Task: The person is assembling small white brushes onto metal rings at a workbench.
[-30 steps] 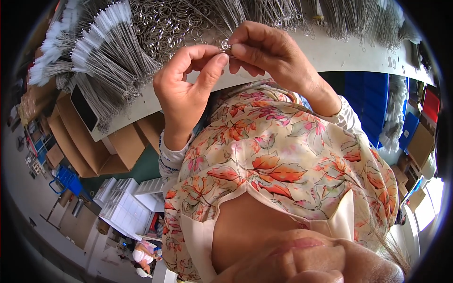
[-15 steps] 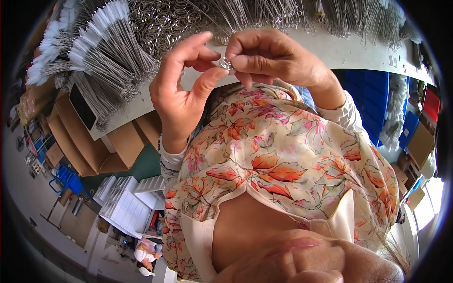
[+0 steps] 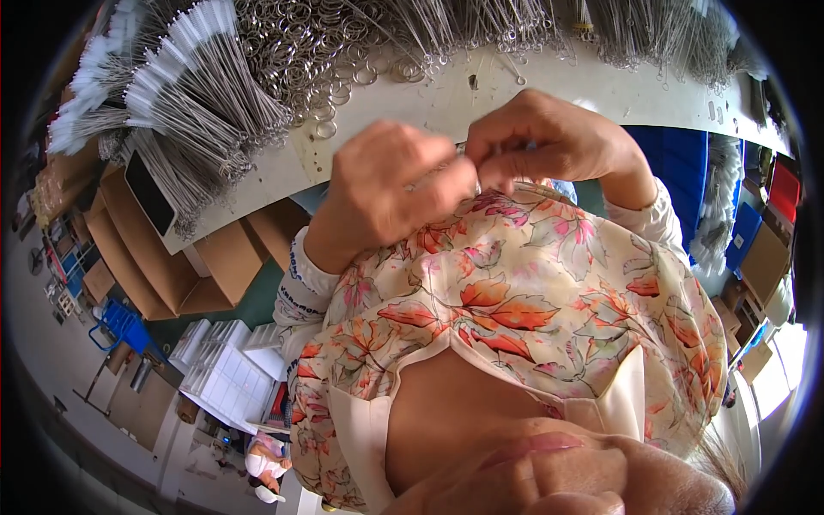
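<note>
My left hand (image 3: 390, 190) is blurred by motion, with its fingers curled in and their tips against my right hand's. My right hand (image 3: 558, 142) pinches with thumb and forefinger, in front of my chest and just off the table edge. Between the two hands shows a glint of a small silver metal ring (image 3: 477, 184); most of it is hidden behind the fingers. Beyond my left hand, on the table (image 3: 412, 103), lies a heap of loose metal rings (image 3: 296, 51).
White-bristled wire brushes (image 3: 202, 86) lie bundled at the left, near a dark flat device (image 3: 150, 193). More wire stems with looped ends (image 3: 481, 21) line the far side. Cardboard boxes (image 3: 163, 257) stand below left, blue bins (image 3: 674, 176) at right. Another person (image 3: 264, 463) is far off.
Both hands have moved right and nearer to my chest. My left hand has gone from spread fingers to curled ones, and the ring is now mostly covered.
</note>
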Motion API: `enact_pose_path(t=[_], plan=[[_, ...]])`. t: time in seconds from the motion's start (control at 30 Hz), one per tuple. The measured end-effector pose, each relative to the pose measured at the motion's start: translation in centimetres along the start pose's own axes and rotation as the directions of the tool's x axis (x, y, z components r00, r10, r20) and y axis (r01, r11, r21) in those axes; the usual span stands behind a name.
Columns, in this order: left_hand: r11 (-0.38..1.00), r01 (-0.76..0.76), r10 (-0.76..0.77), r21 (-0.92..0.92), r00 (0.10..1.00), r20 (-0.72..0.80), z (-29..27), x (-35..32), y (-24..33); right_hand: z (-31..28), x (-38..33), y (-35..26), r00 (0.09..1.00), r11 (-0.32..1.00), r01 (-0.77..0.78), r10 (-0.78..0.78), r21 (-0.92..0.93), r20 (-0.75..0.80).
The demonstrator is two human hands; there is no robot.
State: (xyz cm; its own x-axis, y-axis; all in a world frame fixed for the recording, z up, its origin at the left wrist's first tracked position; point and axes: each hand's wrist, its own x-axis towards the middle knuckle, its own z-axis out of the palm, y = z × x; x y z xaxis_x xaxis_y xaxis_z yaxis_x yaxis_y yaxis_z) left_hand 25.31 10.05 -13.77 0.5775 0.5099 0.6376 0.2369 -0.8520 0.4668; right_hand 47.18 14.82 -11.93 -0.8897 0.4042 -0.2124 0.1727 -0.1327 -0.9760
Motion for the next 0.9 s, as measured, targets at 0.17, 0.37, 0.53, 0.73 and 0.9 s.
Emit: enact_pose_path(t=[0.17, 0.37, 0.53, 0.73, 0.9], plan=[[0.746, 0.437, -0.459, 0.502, 0.884, -0.087, -0.7, -3.7, -5.7, -0.2, -1.1, 3.3, 0.871, 0.335, -0.391, -0.165, -0.857, -0.462], [0.676, 0.415, -0.505, 0.609, 0.863, -0.027, -0.3, -3.7, -6.8, -0.5, 0.7, 5.9, 0.853, 0.593, -0.305, -0.179, -0.745, -0.491], [0.73, 0.59, -0.516, 0.344, 0.806, -0.288, -2.5, -3.3, -6.8, 0.3, 2.8, 1.8, 0.804, 0.921, 0.01, -0.239, -0.39, -0.545], [0.637, 0.558, -0.771, -0.532, 0.435, -0.466, -1.9, 0.2, -3.3, 1.1, 5.7, -1.6, 0.735, 0.923, 0.202, -0.363, -0.326, -0.573], [0.709, 0.455, -0.705, -0.538, 0.478, -0.524, -1.5, 0.5, -2.2, 2.4, 7.2, -2.5, 0.68, 0.857, 0.37, -0.512, -0.358, -0.524]])
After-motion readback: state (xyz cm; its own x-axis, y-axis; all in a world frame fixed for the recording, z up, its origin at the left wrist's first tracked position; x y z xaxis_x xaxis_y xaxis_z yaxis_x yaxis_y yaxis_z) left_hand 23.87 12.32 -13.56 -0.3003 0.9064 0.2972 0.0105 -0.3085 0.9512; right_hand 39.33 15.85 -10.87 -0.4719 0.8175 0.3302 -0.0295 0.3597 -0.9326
